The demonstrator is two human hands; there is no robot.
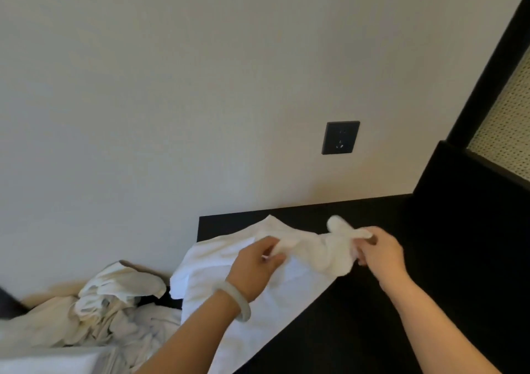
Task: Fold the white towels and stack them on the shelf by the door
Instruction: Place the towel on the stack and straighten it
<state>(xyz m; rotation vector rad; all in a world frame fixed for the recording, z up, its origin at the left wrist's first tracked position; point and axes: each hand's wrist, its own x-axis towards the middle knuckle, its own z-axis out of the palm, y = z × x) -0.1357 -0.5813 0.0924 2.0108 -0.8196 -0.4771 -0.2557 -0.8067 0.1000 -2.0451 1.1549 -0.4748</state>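
A small white towel [321, 247] hangs stretched between my two hands just above a black table [401, 273]. My left hand [255, 264], with a pale bangle on the wrist, pinches its left end. My right hand [378, 250] grips its right end, where a bunched corner sticks up. Beneath it a larger white towel [258, 302] lies spread over the table's left part and hangs off the left edge.
A heap of crumpled white towels [100, 310] lies at the lower left, beside the table. A dark wall socket [340, 137] sits on the cream wall behind. A black frame with a woven panel [504, 121] stands at the right.
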